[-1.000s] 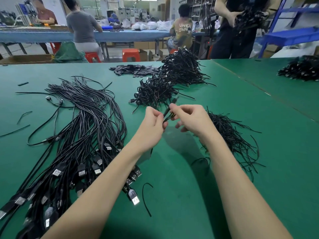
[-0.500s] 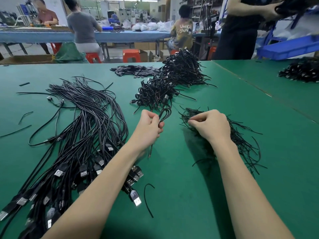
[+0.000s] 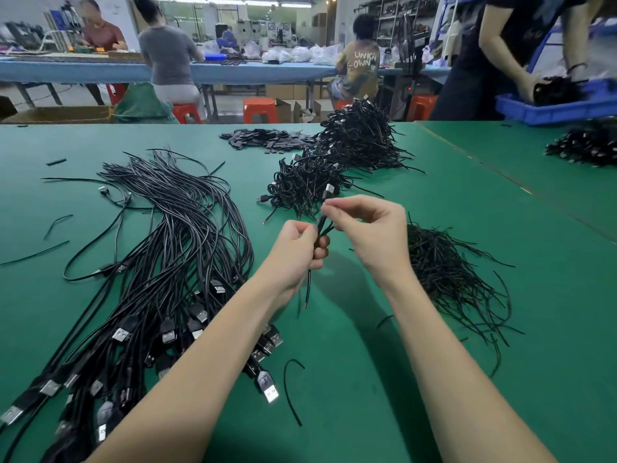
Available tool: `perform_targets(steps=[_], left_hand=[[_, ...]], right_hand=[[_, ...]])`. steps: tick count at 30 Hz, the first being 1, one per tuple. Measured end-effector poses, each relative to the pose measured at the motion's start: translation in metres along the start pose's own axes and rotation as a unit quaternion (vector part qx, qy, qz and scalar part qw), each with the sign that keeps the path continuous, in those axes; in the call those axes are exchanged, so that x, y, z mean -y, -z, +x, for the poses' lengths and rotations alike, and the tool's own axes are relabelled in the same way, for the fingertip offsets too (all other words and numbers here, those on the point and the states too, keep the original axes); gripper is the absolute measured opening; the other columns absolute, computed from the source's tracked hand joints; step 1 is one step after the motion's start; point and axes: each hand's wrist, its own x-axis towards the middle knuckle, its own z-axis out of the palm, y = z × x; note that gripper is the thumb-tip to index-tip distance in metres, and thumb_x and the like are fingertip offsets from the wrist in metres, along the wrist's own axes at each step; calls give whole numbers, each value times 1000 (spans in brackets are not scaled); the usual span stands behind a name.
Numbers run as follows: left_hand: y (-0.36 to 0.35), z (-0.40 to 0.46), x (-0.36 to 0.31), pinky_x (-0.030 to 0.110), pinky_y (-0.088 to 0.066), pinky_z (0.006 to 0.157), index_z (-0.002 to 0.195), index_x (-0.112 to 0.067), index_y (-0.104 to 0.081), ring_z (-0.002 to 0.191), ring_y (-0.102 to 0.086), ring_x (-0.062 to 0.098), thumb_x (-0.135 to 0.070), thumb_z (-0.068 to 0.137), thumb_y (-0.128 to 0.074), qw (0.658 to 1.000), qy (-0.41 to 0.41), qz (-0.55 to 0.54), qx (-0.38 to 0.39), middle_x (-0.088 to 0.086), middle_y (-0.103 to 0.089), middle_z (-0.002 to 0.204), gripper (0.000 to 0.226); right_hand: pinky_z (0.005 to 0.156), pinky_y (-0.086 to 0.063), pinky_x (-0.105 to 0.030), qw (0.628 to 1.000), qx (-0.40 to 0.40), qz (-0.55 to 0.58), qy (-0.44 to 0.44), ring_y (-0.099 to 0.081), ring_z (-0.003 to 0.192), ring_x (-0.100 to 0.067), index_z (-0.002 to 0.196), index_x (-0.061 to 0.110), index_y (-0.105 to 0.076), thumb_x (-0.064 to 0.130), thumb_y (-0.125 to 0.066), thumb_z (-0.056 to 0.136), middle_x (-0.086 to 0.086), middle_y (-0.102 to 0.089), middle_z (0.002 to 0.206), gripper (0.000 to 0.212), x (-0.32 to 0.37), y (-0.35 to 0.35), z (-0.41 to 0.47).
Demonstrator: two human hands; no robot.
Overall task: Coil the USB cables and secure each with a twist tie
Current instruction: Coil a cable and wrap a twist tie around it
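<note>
My left hand (image 3: 297,252) grips a small folded black USB cable (image 3: 324,225) above the green table, with a loose cable end (image 3: 307,289) hanging below the fist. My right hand (image 3: 370,232) pinches a thin black twist tie at the top of that bundle, beside its silver plug (image 3: 329,190). A large spread of uncoiled black USB cables (image 3: 173,248) lies to the left. A heap of loose twist ties (image 3: 447,275) lies to the right. Coiled, tied cables sit in piles (image 3: 310,182) farther back.
The green table (image 3: 350,379) carries stray ties (image 3: 292,389) near my forearms and small black pieces (image 3: 267,140) at the back. Another cable pile (image 3: 584,145) sits far right. A person at a blue bin (image 3: 554,110) stands behind; others sit at a blue bench.
My right hand left the twist tie heap and rose back to the bundle in my left hand, now pinching a tie against it. The left hand lifted slightly.
</note>
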Motion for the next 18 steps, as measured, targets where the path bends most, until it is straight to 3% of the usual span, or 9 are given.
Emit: perform_targets(steps=[7, 13, 16, 18], left_hand=[[0, -1, -12, 16, -20, 40, 105, -4, -43, 54, -33, 10, 3, 102, -31, 997, 24, -77, 20, 5, -41, 68, 14], [3, -1, -10, 19, -18, 43, 84, -7, -48, 52, -33, 10, -7, 106, -35, 998, 26, -62, 22, 4, -41, 67, 25], [7, 0, -11, 18, -20, 42, 87, -9, -44, 51, -35, 9, -7, 106, -36, 996, 22, -85, 6, 4, -44, 67, 21], [8, 1, -12, 18, -22, 42, 88, -11, -39, 51, -36, 10, -8, 107, -36, 995, 14, -100, 7, 4, -46, 67, 19]], right_hand=[[82, -58, -26, 996, 34, -64, 59, -73, 83, -12, 83, 19, -79, -1, -82, 80, 3, -76, 88, 20, -20, -2, -7], [87, -56, -23, 992, 97, -67, 41, -73, 88, -12, 83, 18, -80, 0, -83, 80, -2, -75, 94, 19, -18, 9, -1], [84, -54, -19, 996, 87, -17, -10, -73, 88, -9, 85, 16, -81, 5, -82, 82, -1, -78, 93, 12, -17, 13, -1], [78, -54, -18, 990, 89, 32, -103, -71, 84, -6, 86, 14, -81, 9, -81, 83, 1, -78, 87, 6, -15, 17, 0]])
